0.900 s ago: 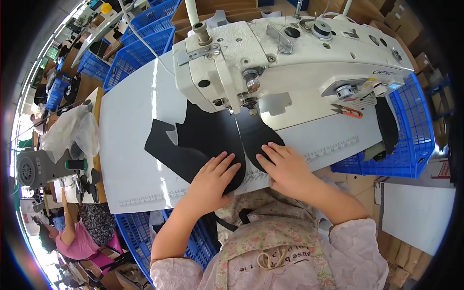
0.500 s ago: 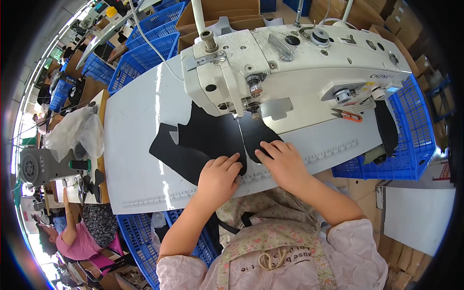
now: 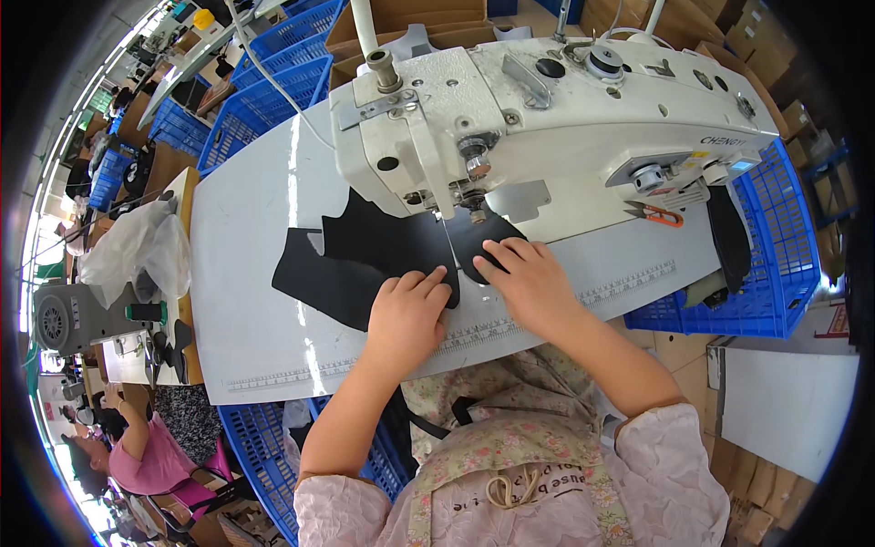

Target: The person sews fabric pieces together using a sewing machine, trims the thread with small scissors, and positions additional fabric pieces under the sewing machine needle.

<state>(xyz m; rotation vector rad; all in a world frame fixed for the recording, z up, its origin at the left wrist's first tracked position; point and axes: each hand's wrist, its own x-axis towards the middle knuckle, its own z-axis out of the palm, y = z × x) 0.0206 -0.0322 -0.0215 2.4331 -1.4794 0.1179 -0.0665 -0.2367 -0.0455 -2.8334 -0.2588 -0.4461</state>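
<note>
Two black fabric pieces lie under the needle area of a white sewing machine (image 3: 547,109). My left hand (image 3: 406,314) rests on the larger left piece (image 3: 383,242), fingers laid along its near right edge and thumb beside it. My right hand (image 3: 529,283) presses spread fingertips on the smaller right piece (image 3: 469,239). A narrow light gap runs between the pieces from the needle toward me. Another black piece (image 3: 310,273) shows at the left, partly covered. Both hands are open, flat on the fabric.
A ruler strip (image 3: 510,325) crosses the near part of the white table (image 3: 239,273). Orange-handled snips (image 3: 658,215) lie on the machine bed. Blue crates (image 3: 779,246) stand right, behind and below. At left, a person in pink (image 3: 159,456) sits near another machine (image 3: 77,314).
Both hands and the black pieces have shifted slightly away from me, toward the needle. The gap between the pieces looks shorter on the near side. The person at left has moved an arm.
</note>
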